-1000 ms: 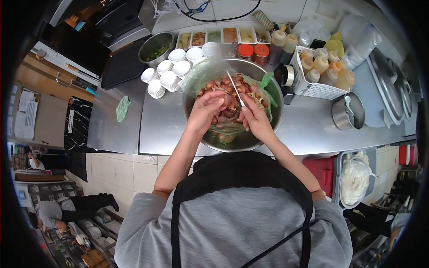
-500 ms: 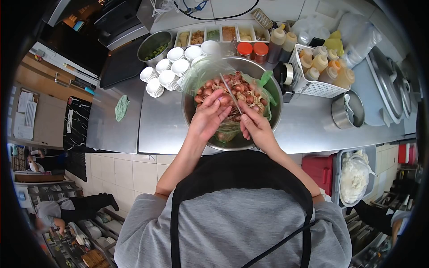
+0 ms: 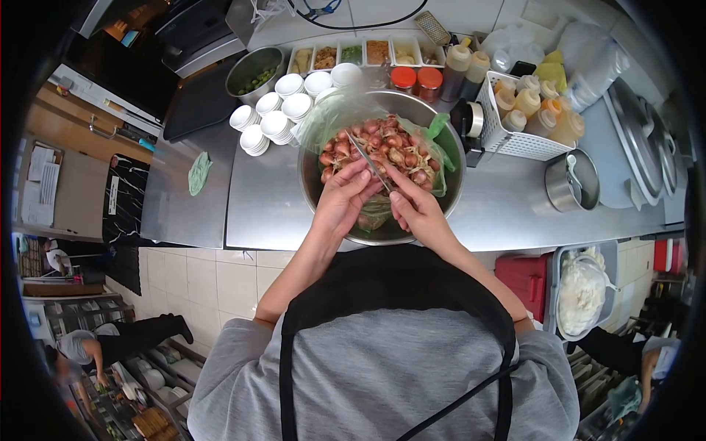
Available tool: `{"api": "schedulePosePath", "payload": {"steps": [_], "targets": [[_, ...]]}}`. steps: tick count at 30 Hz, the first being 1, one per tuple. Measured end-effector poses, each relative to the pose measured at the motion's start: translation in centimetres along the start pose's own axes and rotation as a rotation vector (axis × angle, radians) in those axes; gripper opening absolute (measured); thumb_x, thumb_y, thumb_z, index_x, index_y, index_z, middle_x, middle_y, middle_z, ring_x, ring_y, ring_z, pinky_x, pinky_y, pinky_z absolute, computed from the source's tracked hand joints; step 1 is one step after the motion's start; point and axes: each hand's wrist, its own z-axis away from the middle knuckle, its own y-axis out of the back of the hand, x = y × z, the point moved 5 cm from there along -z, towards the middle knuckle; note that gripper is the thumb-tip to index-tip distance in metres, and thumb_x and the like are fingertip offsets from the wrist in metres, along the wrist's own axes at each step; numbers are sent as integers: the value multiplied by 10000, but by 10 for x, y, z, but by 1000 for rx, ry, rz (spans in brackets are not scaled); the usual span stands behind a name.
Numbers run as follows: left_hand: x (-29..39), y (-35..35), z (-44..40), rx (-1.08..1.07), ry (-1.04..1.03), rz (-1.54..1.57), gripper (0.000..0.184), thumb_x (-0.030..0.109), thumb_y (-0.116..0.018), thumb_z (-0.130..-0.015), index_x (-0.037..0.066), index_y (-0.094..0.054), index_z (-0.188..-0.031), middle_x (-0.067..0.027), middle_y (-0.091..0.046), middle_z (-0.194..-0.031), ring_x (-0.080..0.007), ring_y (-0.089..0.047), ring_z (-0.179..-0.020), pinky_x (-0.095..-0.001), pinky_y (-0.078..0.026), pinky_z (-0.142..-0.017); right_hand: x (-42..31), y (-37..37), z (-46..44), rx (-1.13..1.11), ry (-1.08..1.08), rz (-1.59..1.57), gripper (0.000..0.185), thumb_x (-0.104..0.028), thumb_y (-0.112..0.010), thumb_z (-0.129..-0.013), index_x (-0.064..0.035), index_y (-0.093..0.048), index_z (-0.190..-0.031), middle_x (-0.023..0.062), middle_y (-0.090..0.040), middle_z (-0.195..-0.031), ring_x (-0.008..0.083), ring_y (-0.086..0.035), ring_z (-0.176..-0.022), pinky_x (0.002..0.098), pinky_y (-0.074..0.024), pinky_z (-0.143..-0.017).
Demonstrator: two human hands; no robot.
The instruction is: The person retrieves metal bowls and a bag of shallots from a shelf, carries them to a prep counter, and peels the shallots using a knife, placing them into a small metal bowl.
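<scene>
Curling its fingers, the left hand (image 3: 340,200) sits just left of the knife (image 3: 365,157); whether it grips anything is hidden. Shallots (image 3: 368,131) lie in the bowl (image 3: 457,180), mostly on the far side of both hands. Over them, the blade slants from far left to near right, its near end pinched in the right hand (image 3: 421,211).

One wide head-worn camera looks forward and steeply down at the nearby counter (image 3: 501,209)
</scene>
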Motion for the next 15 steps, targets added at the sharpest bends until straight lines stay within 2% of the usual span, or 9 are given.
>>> {"api": "schedulePosePath", "payload": {"steps": [3,5,6,7,9,12,15], "targets": [[0,-2,2,7,-13,-15,241,81,-552,-833,-15,-537,-1053,-78,-587,-963,-159,-564,-885,-292,-467,-817,-4,0,0,6,62,9,498,-67,-461,-857,-144,-327,-1330,-21,-421,-593,44,-380,-522,196,-354,-491],[1,-2,2,0,-15,-32,232,84,-547,-836,-16,-540,-1046,-79,-589,-961,-158,-564,-883,-290,-467,-813,-6,0,0,-33,30,38,488,-59,-466,-851,-114,-340,-1319,42,-547,-759,83,-507,-661,215,-420,-613],[2,-2,2,-8,-16,-49,224,87,-543,-840,-16,-544,-1040,-80,-590,-960,-156,-564,-880,-289,-467,-808,-3,1,-1,-34,30,38,488,-59,-466,-851,-114,-340,-1319,42,-547,-759,83,-507,-661,215,-420,-613],[2,-2,2,-7,-16,-49,224,87,-543,-840,-16,-544,-1040,-80,-590,-960,-156,-564,-880,-289,-467,-808,0,2,-2,-10,92,107,480,-54,-471,-846,-94,-349,-1309,79,-555,-901,120,-530,-787,239,-423,-700],[2,-1,1,12,-9,-76,212,96,-532,-847,-14,-549,-1029,-80,-591,-957,-155,-563,-877,-291,-463,-802,-1,2,-2,13,153,175,473,-48,-475,-842,-73,-357,-1299,116,-563,-1043,158,-554,-913,264,-426,-787],[-1,-2,2,21,-11,-57,200,99,-525,-852,-12,-554,-1016,-78,-591,-952,-155,-563,-875,-292,-455,-802,0,1,-3,30,142,73,451,-32,-490,-829,-34,-381,-1267,142,-474,-1223,204,-482,-1091,292,-374,-894],[-2,0,1,20,-12,-82,194,101,-521,-854,-13,-556,-1007,-80,-591,-951,-157,-562,-879,-293,-448,-807,9,1,-5,60,174,79,415,-22,-504,-821,-28,-418,-1227,141,-501,-1181,208,-507,-1058,294,-389,-876]]}}
